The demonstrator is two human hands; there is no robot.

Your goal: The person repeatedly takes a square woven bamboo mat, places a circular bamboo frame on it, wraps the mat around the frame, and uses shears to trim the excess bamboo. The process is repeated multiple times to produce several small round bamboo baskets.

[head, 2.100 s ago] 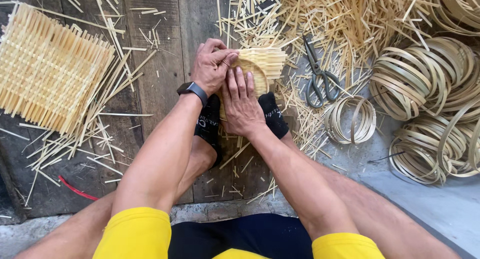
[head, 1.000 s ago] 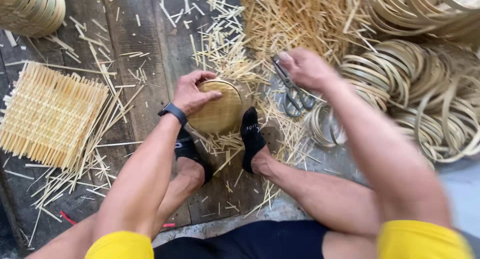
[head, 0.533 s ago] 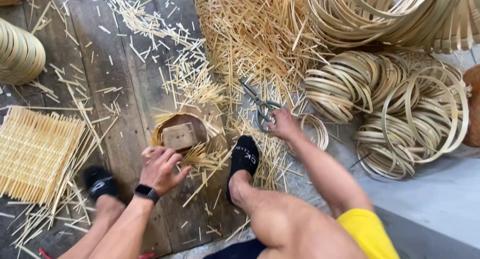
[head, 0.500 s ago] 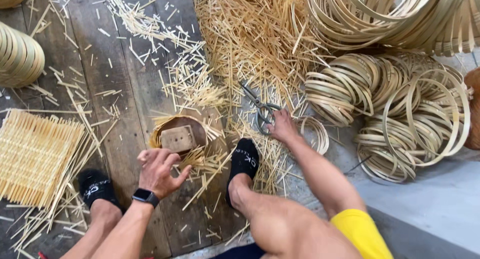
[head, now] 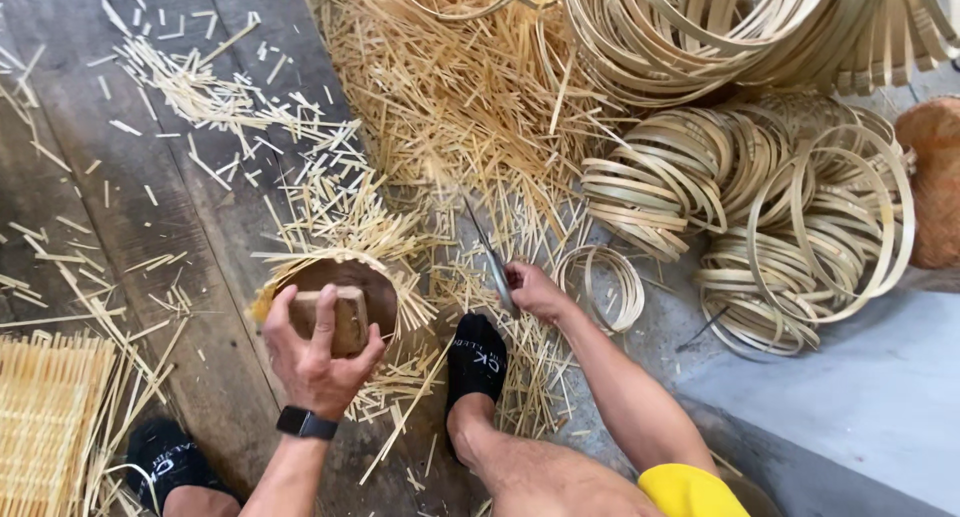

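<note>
Scissors [head: 490, 257] in right hand [head: 535, 292]; wooden block [head: 335, 317] under left hand [head: 315, 357].

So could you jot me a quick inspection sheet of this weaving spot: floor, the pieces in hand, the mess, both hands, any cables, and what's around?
Surface: dark wooden plank floor, with a grey sheet at lower right.
Job's things: half-woven bamboo basket with a wooden block inside; scissors, blurred.
Clutter: loose bamboo slivers strewn and heaped across the planks.
Grippers: left hand grips the block; right hand closed on the scissors.
Cables: nothing seen.
Surroundings: stacks of bamboo hoops, one small hoop bundle by the right hand, a flat woven mat at lower left, feet in black socks.
</note>
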